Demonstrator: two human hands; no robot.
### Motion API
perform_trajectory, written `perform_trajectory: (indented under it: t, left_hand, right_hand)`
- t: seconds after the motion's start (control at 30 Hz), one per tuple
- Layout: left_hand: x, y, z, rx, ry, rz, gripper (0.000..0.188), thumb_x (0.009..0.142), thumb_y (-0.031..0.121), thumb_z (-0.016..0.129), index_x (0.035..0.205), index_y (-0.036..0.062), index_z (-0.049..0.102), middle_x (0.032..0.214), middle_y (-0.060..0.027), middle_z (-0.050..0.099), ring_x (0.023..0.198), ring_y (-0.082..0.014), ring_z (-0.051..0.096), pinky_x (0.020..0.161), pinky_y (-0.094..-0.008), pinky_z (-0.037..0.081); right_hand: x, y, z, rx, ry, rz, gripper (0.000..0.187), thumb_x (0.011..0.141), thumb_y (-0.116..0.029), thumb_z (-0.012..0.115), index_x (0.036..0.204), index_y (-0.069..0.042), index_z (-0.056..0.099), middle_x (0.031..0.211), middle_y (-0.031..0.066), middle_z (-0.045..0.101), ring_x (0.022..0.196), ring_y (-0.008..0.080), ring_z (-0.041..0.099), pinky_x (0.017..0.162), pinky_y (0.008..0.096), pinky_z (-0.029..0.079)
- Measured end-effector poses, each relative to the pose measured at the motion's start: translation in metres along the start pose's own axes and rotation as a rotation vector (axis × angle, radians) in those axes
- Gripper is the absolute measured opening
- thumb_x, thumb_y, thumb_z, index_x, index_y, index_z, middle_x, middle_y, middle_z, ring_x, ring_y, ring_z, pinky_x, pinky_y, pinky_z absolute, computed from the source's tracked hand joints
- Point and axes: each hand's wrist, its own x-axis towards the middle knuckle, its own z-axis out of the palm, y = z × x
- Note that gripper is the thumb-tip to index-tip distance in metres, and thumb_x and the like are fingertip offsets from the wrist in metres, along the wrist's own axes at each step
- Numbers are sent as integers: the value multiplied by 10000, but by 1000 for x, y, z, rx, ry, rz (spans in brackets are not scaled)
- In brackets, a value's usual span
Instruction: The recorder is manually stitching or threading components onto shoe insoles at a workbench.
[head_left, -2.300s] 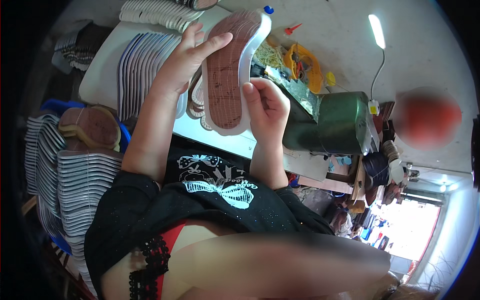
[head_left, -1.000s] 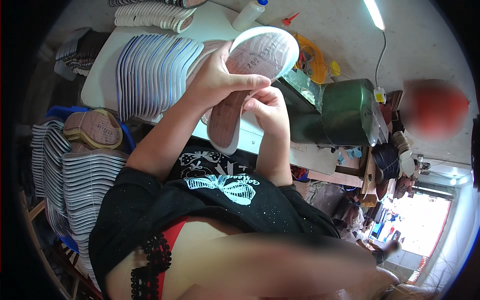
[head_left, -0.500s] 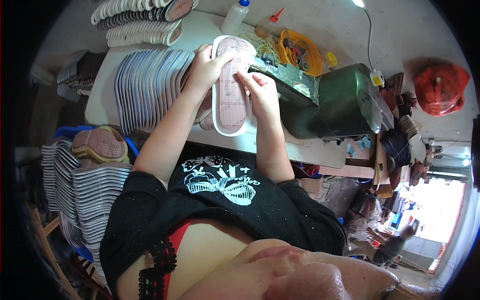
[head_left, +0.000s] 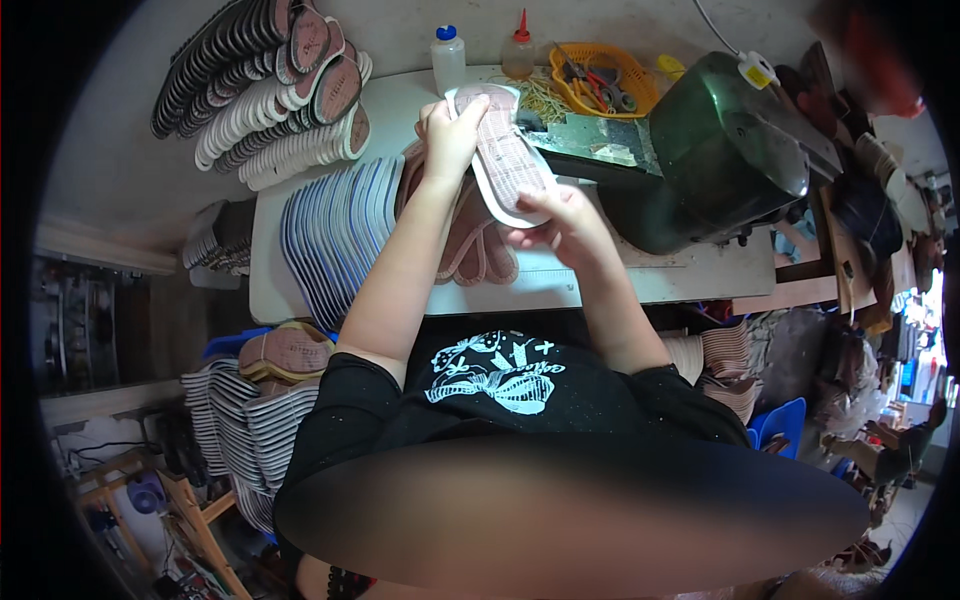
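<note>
A shoe sole (head_left: pixel 508 165) with a pinkish-brown woven face and a white rim is held up above the white table, tilted with its lower end toward the right. My left hand (head_left: pixel 450 140) grips its upper left edge, thumb flat on the face and fingers behind. At the lower end, my right hand (head_left: pixel 562 220) closes on the rim, slightly blurred. Beneath my hands lie several brown sole pieces (head_left: pixel 480 250), partly hidden by my left forearm. Left of that arm, a leaning row of blue-and-white-edged soles (head_left: pixel 340 230) stands on the table.
A dark green machine (head_left: pixel 725 150) stands right of my hands. Behind are a white bottle (head_left: pixel 449 62), a red-tipped bottle (head_left: pixel 518 52) and a yellow basket (head_left: pixel 630 75) with tools. More soles are stacked at the back left (head_left: pixel 290 90) and below the table's left side (head_left: pixel 250 410).
My right hand has moved from the sole's upper right edge down to its lower end. The sole has tilted from nearly upright. My view has shifted.
</note>
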Motion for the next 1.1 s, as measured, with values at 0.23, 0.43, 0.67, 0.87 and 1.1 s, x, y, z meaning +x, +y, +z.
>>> perform_trajectory:
  t: [0.23, 0.43, 0.67, 0.87, 1.1]
  left_hand:
    - [27, -14, 3, -180, -149, -97, 446, 761, 379, 675, 922, -37, 681, 837, -179, 684, 802, -258, 656, 789, -341, 479]
    - [51, 0, -11, 324, -183, -91, 595, 780, 466, 645, 1053, -63, 622, 1131, -246, 576, 1141, -280, 494, 949, -379, 385]
    - [70, 49, -38, 604, -800, 757, 367, 811, 457, 615, 1041, 177, 676, 1307, -62, 505, 1339, -271, 286, 1116, -476, 76]
    - [89, 63, -41, 445, -1401, 76, 296, 873, 333, 613, 802, 46, 601, 678, 57, 509, 645, -41, 455, 714, -260, 429]
    - [74, 65, -51, 364, -1337, 38, 262, 896, 267, 596, 777, 38, 559, 657, 67, 453, 626, -30, 395, 550, -212, 343]
  right_hand:
    - [20, 26, 25, 144, 76, -190, 273, 884, -201, 559, 922, 66, 594, 717, 151, 655, 564, 189, 640, 532, 272, 527]
    - [46, 26, 39, 169, 169, -259, 308, 901, -232, 516, 882, 68, 587, 704, 150, 647, 565, 195, 627, 535, 270, 499]
    - [58, 15, 42, 169, 202, -229, 333, 911, -267, 500, 882, 50, 594, 708, 148, 653, 575, 191, 634, 531, 263, 493]
    - [54, 5, 37, 117, 165, -159, 339, 932, -273, 474, 953, 47, 585, 735, 147, 658, 606, 187, 652, 542, 253, 516]
    - [53, 1, 37, 72, 174, -226, 333, 948, -256, 457, 1079, 38, 542, 820, 169, 660, 679, 205, 674, 575, 267, 548]
